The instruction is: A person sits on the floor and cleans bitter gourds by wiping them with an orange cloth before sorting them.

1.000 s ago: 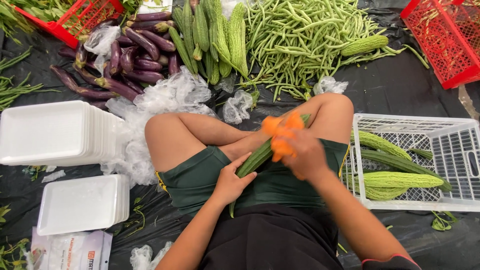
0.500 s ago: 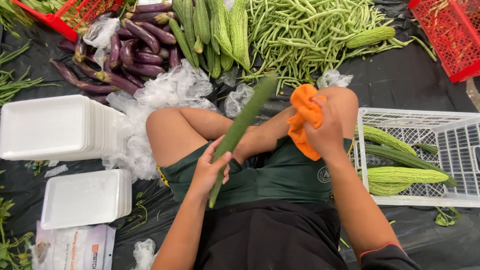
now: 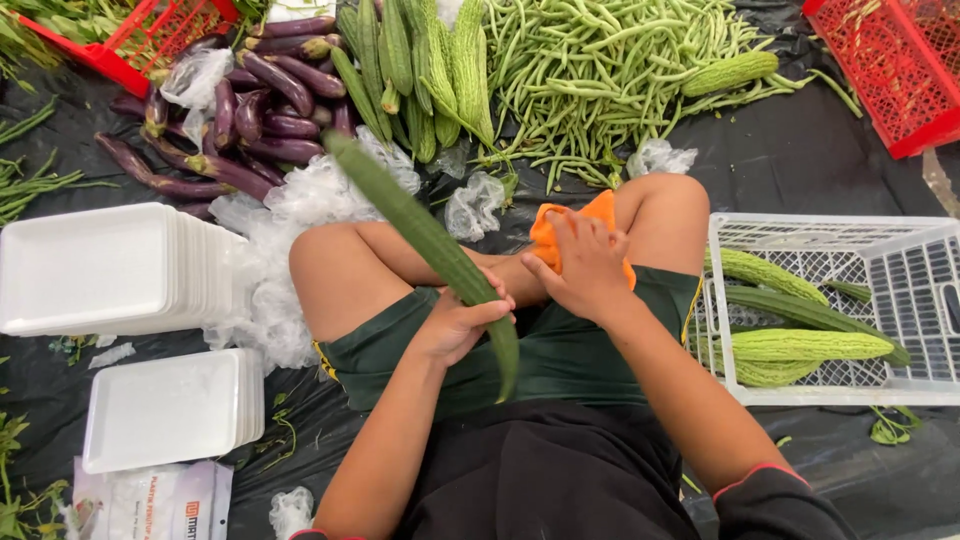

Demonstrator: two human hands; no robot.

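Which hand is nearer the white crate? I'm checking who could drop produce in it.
Right. The right hand, on the orange cloth, sits just beside the crate; the left hand, gripping the long gourd, is farther off, over the lap.

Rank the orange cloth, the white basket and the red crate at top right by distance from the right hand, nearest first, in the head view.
1. Orange cloth: under the right hand, touching it.
2. White basket: at the person's right, beside the knee.
3. Red crate: far top right corner.
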